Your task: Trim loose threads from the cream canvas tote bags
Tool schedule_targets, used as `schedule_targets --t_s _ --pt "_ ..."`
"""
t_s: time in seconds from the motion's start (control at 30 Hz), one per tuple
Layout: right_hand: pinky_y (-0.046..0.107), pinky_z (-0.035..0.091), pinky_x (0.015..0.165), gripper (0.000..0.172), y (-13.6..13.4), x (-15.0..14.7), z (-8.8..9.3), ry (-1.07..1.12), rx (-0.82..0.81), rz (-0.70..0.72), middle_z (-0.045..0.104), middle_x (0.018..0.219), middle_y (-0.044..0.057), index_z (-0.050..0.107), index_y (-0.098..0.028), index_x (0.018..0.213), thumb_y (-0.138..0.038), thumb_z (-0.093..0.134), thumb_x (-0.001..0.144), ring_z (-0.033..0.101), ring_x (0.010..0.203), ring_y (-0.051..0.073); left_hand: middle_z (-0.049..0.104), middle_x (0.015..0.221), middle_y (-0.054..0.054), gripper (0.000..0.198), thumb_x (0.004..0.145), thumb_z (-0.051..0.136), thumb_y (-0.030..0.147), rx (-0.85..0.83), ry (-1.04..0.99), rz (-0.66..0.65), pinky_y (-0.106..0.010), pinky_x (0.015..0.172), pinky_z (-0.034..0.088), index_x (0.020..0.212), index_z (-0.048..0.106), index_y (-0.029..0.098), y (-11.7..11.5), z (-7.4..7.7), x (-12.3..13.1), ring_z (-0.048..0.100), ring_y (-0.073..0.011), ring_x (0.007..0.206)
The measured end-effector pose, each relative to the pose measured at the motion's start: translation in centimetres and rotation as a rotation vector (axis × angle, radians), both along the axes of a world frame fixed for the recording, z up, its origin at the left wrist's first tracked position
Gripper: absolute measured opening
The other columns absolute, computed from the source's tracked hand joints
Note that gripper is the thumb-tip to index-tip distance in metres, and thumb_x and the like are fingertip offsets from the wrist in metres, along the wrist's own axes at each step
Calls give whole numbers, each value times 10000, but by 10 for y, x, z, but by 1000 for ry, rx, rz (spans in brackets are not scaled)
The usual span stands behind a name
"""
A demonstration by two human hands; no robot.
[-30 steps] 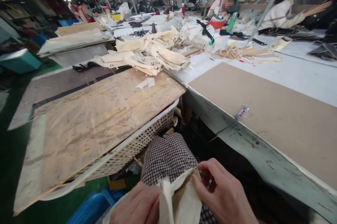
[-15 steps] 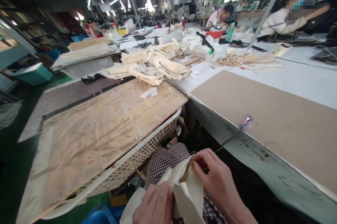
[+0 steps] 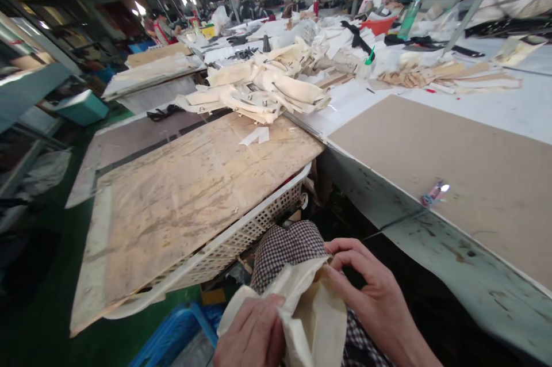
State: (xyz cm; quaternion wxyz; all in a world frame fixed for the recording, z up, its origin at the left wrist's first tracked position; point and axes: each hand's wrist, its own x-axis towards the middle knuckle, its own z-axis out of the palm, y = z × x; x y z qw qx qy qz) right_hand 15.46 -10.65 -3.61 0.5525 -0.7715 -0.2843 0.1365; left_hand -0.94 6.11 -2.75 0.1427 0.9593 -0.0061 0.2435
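Note:
A cream cloth bag lies on my lap over checked trousers at the bottom of the view. My left hand is closed on its lower left fold. My right hand pinches the bag's upper edge with thumb and fingers bent round the cloth. Both hands touch the bag, and its lower part runs out of frame.
A worn plywood board rests on a white lattice basket to my left. A brown cardboard sheet with a small pink object covers the table on the right. Cream bags are piled beyond. Other people work at the far tables.
The view has shifted slightly left and down. Both hands have kept hold of the cream bag, and my right hand has worked along its upper edge, folding the cloth back.

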Motion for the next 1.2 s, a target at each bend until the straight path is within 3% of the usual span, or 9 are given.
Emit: schedule_targets --t_s 0.37,0.57,0.73,1.07,1.2 --pt "209 492 884 157 -12 8 2 65 17 192 700 1076 4 575 -218 696 -131 631 814 675 967 140 753 950 -105 238 984 450 191 -74 41 56 -243 780 587 1039 675 136 6 4 -1 719 -184 862" --pt "244 544 817 184 -5 0 -8 86 -11 3 723 986 18 525 -219 674 -213 604 840 700 895 158 754 926 -107 244 986 448 208 -105 39 29 -246 763 589 1048 671 130 5 3 0 719 -185 843" --pt "258 558 762 176 2 -13 -11 -28 -54 -144 725 920 21 536 -220 661 -224 586 829 701 832 162 752 915 -101 237 981 456 210 -123 42 18 -240 750 588 1058 666 134 6 3 0 715 -178 811" --pt "250 555 738 188 3 -21 -14 -53 -79 -237 718 891 12 554 -222 656 -259 592 836 698 801 155 729 959 -110 215 971 446 147 -201 73 9 -267 758 559 1097 619 124 2 -3 -5 680 -180 838" --pt "213 544 737 158 6 -21 -14 -99 -60 -204 725 894 -8 562 -225 683 -226 604 835 702 792 131 713 977 -100 222 980 434 176 -302 115 4 -277 773 540 1103 617 147 4 -5 -8 657 -182 861"
